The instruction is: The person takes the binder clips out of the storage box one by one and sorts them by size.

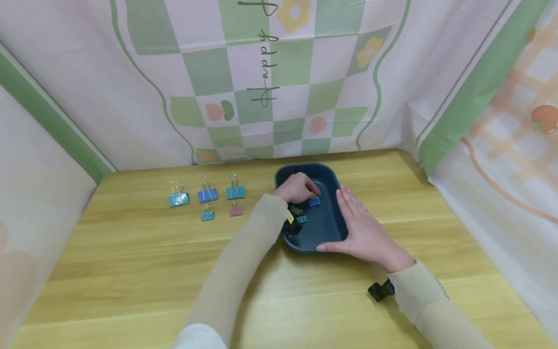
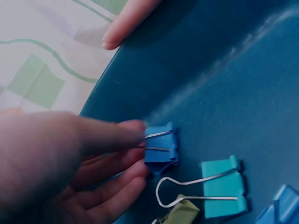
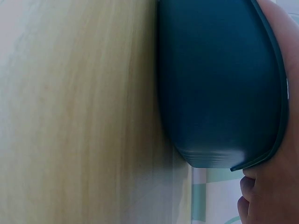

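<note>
A dark blue tray (image 1: pixel 320 235) stands on the table, and my left hand (image 1: pixel 298 188) reaches down into it. Between its thumb and fingers it pinches a small blue binder clip (image 2: pixel 161 149) by the wire handles. Close by in the tray are a teal binder clip (image 2: pixel 222 189), an olive binder clip (image 2: pixel 183 212) and another blue binder clip (image 2: pixel 280 210), cut off by the frame edge. My right hand (image 1: pixel 365 230) rests against the tray's right side, fingers extended along the rim and thumb at the near corner. The left forearm covers part of the tray's left side.
Left of the tray, binder clips lie in two rows: a light teal one (image 1: pixel 178 199), a blue one (image 1: pixel 207 195) and a teal one (image 1: pixel 235 192) behind, a small teal one (image 1: pixel 207 215) and a pink one (image 1: pixel 235 211) in front. A patterned curtain (image 1: pixel 287 97) hangs behind the table.
</note>
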A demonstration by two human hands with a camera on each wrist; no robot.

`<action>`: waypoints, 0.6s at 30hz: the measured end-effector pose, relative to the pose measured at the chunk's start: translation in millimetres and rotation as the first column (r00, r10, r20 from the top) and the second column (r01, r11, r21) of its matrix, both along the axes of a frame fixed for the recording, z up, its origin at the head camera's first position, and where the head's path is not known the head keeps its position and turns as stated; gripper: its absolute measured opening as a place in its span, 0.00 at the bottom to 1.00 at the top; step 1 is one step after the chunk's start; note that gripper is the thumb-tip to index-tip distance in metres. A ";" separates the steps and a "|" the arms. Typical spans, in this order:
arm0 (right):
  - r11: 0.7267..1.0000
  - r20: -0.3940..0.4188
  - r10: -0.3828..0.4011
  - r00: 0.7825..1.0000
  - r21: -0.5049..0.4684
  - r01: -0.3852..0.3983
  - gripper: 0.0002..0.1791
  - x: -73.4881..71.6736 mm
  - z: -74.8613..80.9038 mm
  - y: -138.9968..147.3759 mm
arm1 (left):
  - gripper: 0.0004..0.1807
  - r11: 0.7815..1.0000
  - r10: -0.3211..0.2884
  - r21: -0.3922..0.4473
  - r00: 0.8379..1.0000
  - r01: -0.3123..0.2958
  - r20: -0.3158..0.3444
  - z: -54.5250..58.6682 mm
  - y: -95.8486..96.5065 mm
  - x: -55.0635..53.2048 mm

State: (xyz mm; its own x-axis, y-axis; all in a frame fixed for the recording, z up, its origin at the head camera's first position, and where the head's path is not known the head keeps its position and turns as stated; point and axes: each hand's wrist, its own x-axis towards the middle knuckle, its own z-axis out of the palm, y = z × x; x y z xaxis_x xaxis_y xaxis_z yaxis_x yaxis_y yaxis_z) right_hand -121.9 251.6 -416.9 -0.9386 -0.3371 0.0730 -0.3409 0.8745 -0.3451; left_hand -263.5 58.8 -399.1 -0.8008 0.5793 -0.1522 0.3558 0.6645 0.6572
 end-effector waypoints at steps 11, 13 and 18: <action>1.000 0.014 0.001 1.000 0.001 -0.001 0.77 -0.6 1.4 0.1 | 0.12 0.996 -0.058 -0.067 0.998 0.057 -0.020 -7.2 1.1 5.3; 1.000 0.009 0.000 1.000 0.001 0.000 0.77 0.0 1.4 0.2 | 0.11 0.995 -0.064 -0.073 0.998 0.062 -0.020 -7.6 1.4 6.1; 1.000 0.003 -0.001 1.000 0.003 0.001 0.76 0.6 2.0 -0.1 | 0.10 0.991 -0.099 -0.088 0.995 0.098 -0.006 -6.0 1.6 8.9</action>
